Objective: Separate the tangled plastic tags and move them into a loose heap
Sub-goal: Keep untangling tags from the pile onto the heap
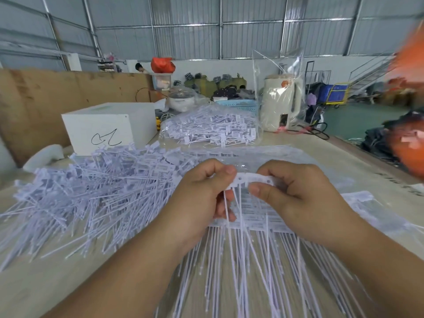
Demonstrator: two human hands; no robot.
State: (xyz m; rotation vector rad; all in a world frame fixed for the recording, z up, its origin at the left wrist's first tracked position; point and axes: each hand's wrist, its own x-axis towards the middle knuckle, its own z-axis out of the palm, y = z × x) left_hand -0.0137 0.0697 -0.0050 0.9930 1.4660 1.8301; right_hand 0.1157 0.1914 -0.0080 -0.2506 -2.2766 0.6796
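Note:
A white strip of joined plastic tags [249, 180] is held up in front of me, its thin tails hanging down. My left hand [202, 196] pinches its left end between thumb and fingers. My right hand [291, 193] pinches the right end the same way. Under both hands lies a flat bundle of tags [259, 216] with long tails fanned toward me across the table. To the left spreads a large loose heap of separated tags [91, 189].
A clear bag full of tags [211, 127] lies at the back centre. A white box [107, 127] stands behind the heap, and a bagged cream kettle [281, 102] at back right. Cardboard sheets wall the left. An orange blur [410, 111] fills the right edge.

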